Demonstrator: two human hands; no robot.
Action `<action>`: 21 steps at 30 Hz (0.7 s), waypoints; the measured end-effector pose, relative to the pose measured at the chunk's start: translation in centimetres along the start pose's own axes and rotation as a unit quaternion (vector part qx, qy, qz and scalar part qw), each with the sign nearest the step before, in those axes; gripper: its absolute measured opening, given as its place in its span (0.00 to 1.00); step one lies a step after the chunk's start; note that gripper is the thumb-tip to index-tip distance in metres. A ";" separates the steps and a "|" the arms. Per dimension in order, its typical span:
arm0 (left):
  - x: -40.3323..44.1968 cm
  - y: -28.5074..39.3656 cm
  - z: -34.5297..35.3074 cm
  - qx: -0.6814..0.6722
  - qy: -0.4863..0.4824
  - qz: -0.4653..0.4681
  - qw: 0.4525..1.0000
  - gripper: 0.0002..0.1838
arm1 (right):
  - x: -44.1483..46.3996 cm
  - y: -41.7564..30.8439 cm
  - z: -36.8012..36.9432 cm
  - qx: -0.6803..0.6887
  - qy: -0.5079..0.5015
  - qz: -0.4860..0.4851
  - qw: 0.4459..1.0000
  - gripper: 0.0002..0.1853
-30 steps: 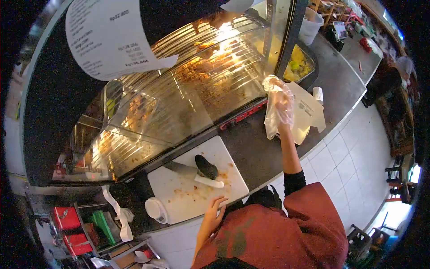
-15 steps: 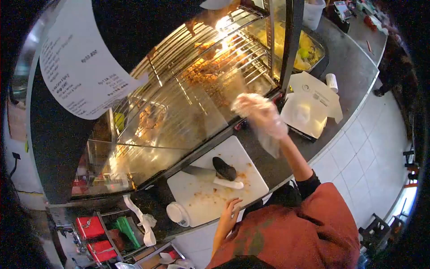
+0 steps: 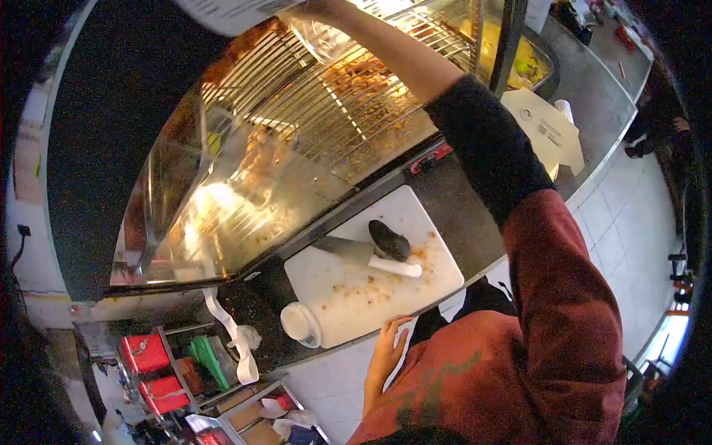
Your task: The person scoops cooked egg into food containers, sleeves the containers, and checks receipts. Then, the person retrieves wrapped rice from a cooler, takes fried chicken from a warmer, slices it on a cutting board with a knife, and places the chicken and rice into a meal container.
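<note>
My left hand [image 3: 384, 356] is by the front edge of the white cutting board [image 3: 348, 304], holding nothing, fingers loosely apart. My right arm stretches up across the heated glass cabinet [image 3: 282, 163]. At the top edge of the view is my right hand [image 3: 326, 13], near a hanging receipt [image 3: 230, 11]; clear plastic shows beside it, and its fingers are mostly hidden. A broad knife [image 3: 397, 266] with a white handle lies on the crumb-strewn board, touching or very close to a dark oval object [image 3: 389, 240]. A white round-lidded container [image 3: 300, 324] stands at the board's left corner.
Browned food pieces [image 3: 371, 78] sit by the cabinet's wire racks. An open cardboard box [image 3: 545, 126] is on the counter at right, near a tray of yellow food [image 3: 530, 63]. White paper strip [image 3: 230, 330] hangs over the counter's left part, above red boxes [image 3: 144, 352].
My right hand has moved up and left, from beside the cabinet's front edge to the top of the view. The receipt now shows only at the top. My left hand stays by the board.
</note>
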State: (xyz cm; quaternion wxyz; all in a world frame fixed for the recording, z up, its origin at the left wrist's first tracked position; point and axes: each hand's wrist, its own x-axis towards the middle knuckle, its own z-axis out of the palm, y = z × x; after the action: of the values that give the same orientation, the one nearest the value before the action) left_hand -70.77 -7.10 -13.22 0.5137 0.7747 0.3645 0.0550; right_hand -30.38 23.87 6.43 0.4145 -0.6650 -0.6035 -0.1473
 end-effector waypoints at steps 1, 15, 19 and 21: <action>-0.4 -0.2 -0.3 -0.004 0.005 0.001 1.000 0.13 | -0.1 -0.5 0.5 -0.003 -0.013 0.004 1.000 0.12; -5.6 -6.2 -5.8 -0.030 0.087 -0.038 0.995 0.12 | -5.8 -5.3 1.4 -0.014 -0.046 0.039 0.998 0.12; -7.2 -8.1 -7.2 -0.036 0.091 -0.054 0.994 0.12 | -10.6 -7.5 -0.8 0.019 -0.043 0.052 0.998 0.12; -7.7 -8.9 -7.9 -0.027 0.077 -0.054 0.995 0.12 | -13.6 -9.1 -2.6 0.042 -0.046 0.069 0.996 0.12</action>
State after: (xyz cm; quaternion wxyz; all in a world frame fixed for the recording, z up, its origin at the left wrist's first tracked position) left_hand -84.54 -4.10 -14.77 0.5075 0.7332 0.4422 0.0965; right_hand -41.05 12.04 1.97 0.4233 -0.6930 -0.5803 -0.0621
